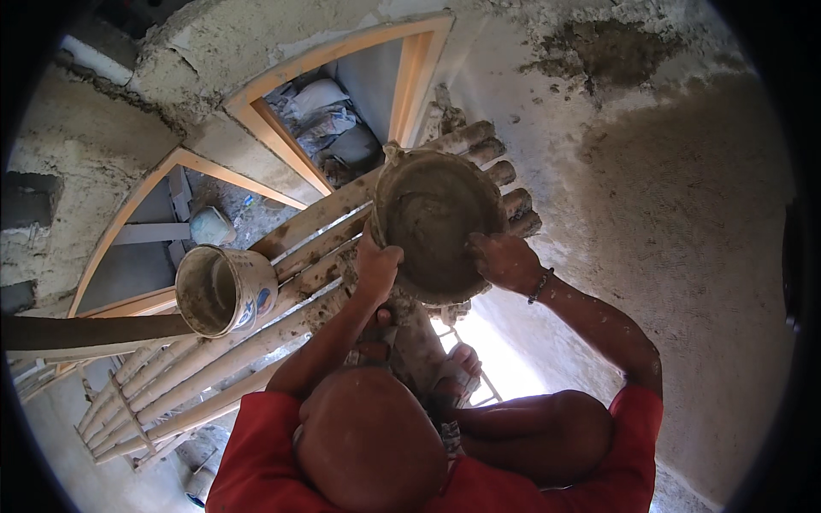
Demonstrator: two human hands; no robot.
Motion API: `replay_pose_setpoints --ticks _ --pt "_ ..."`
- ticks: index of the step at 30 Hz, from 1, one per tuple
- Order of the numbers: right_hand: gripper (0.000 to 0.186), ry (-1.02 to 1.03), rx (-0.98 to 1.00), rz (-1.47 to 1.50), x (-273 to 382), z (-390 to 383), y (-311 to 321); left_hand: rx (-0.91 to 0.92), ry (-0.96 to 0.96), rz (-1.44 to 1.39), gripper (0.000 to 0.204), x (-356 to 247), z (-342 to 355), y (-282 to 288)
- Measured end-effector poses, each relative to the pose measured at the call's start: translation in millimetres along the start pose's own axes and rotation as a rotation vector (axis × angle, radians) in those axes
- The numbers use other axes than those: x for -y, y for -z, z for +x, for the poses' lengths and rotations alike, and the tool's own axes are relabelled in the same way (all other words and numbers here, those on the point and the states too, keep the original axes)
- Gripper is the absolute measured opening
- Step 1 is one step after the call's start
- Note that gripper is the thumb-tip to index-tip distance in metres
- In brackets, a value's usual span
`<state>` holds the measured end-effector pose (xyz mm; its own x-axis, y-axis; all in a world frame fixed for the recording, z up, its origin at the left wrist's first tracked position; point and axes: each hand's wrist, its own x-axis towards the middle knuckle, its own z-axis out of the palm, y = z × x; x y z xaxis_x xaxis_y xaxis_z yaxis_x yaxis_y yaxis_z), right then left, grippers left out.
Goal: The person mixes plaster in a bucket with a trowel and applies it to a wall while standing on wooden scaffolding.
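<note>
A round, mud-caked basin point(440, 295) holds wet grey mortar point(432, 227) and sits in front of me over the wooden poles. My left hand point(376, 265) is closed on its near left rim, thumb toward the mortar. On the opposite side, my right hand point(506, 261), with a dark bracelet at the wrist, is closed round the right rim; its fingertips reach inside. A white plastic bucket point(248, 286), smeared with mortar inside, stands to the left, apart from both hands.
Round wooden poles point(201, 368) form the platform under my feet, with gaps between them. Wooden-framed arched openings point(248, 120) lie at the far left. A plastered wall point(684, 188), partly damp, rises on the right. A bright gap point(505, 350) shows below the platform.
</note>
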<state>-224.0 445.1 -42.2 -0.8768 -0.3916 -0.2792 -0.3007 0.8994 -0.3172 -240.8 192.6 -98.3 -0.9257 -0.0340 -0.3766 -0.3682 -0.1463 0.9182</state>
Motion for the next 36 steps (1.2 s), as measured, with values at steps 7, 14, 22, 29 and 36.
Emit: replay_pose_setpoints --ticks 7,14,22,29,36 --pt "0.04 -0.116 -0.031 0.17 -7 -30 10 0.058 0.101 -0.049 0.067 -1 4 5" --pt "0.046 -0.124 -0.043 0.122 -7 -35 45 0.072 0.064 -0.191 0.068 6 10 4" --pt "0.045 -0.108 -0.086 0.236 23 -16 193 0.043 0.077 -0.128 0.071 2 10 0" --pt "0.04 0.118 -0.099 0.4 22 11 303 0.002 0.097 -0.084 0.073 -7 6 7" --pt "0.033 -0.286 -0.561 0.444 -142 54 347 0.054 0.117 -0.081 0.074 -13 8 -7"
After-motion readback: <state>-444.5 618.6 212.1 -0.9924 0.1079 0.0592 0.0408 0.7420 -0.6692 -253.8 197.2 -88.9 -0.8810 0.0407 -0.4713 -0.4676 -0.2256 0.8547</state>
